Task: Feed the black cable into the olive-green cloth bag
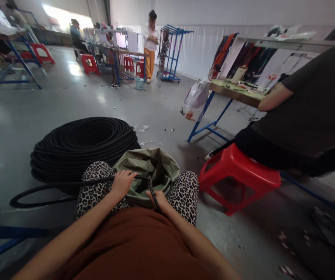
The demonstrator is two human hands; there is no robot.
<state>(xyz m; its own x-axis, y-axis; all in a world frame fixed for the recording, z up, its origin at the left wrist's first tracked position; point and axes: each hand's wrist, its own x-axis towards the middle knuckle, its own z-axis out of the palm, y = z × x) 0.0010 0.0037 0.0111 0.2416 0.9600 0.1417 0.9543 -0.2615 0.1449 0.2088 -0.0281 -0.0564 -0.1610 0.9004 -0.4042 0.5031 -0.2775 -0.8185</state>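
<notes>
Between my knees stands an open green fabric sack, its rim folded and dark inside. My left hand is closed round a black cable near its end, which reaches over the sack. In my right hand are dark-handled cutting pliers, their jaws at the cable's end. Whether the jaws meet the cable I cannot tell. From my left hand the cable runs left over my knee and loops back toward a large coil of black cable on the floor.
To the right, a person in dark clothes sits on a red plastic stool at a workbench. A clear plastic bag hangs from its corner. Farther back are tables, stools, a blue rack and other people. White scraps lie beyond the sack.
</notes>
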